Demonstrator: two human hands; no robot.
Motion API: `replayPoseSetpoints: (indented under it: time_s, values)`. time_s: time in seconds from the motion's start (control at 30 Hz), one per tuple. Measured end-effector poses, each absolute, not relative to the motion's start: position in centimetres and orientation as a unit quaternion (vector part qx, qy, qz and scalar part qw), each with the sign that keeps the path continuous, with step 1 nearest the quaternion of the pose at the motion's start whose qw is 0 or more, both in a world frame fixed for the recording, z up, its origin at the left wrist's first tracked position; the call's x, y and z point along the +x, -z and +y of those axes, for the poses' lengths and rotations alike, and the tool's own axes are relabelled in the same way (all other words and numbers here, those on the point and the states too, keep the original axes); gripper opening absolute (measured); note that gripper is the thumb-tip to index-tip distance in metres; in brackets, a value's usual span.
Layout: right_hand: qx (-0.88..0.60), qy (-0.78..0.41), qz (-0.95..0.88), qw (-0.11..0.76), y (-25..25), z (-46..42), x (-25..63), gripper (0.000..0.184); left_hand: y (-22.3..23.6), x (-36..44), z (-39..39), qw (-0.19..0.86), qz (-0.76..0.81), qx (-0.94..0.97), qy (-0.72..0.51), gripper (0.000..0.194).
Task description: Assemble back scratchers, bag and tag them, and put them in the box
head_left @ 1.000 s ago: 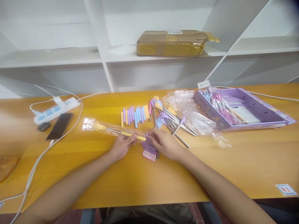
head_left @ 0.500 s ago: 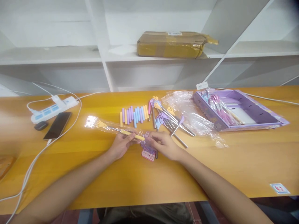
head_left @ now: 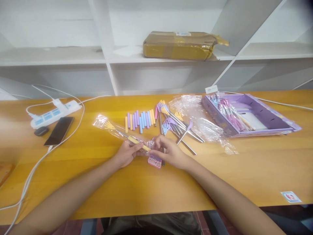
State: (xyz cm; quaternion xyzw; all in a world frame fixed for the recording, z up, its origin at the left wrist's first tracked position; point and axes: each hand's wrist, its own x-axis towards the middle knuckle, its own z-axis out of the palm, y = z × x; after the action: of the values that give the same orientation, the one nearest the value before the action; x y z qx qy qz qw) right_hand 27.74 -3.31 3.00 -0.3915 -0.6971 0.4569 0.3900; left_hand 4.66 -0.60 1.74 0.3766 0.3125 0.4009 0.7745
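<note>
My left hand [head_left: 128,152] is closed around the yellow handle of a back scratcher [head_left: 137,142], whose hand-shaped yellow head points to the upper left. A clear plastic bag [head_left: 99,120] sheathes the scratcher and reaches past its head. At the handle's lower end my right hand [head_left: 168,150] pinches the bag's edge, its thumb close to the handle tip. Below the fingers lies a pink printed card [head_left: 154,161], partly covered. More back scratchers [head_left: 182,125] with metal shafts lie in a pile beyond my right hand. Coloured handle sleeves [head_left: 140,121] are lined up behind my left hand.
Crumpled clear bags [head_left: 200,114] lie beside a purple tray [head_left: 259,111] with bagged scratchers inside. On the left are a power strip [head_left: 55,114], a phone [head_left: 59,131] and white cables [head_left: 36,169]. A taped cardboard box [head_left: 179,46] sits on the shelf.
The bagged back scratcher has tilted more, its head rising and its handle end dropping slightly. My right hand's fingers have shifted at the bag's end. My left hand keeps its hold.
</note>
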Motion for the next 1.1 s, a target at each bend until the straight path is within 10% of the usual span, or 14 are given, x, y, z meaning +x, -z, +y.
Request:
replayPoseSetpoints:
  time_s: [0.33,0.73,1.1]
  values:
    - [-0.380,-0.632,-0.560,0.378,-2.1,-3.5,26.6,0.055,-0.5,4.5,-0.7,0.752,0.302,0.451,-0.374,0.037]
    - [-0.420,-0.440,-0.704,0.367,-1.9,-4.1,26.4,0.035,-0.7,4.7,-1.9,0.747,0.247,0.527,-0.321,0.061]
    - [-0.371,-0.393,-0.773,0.333,-2.4,-4.0,27.0,0.037,-0.4,4.9,-2.1,0.715,0.281,0.562,-0.307,0.036]
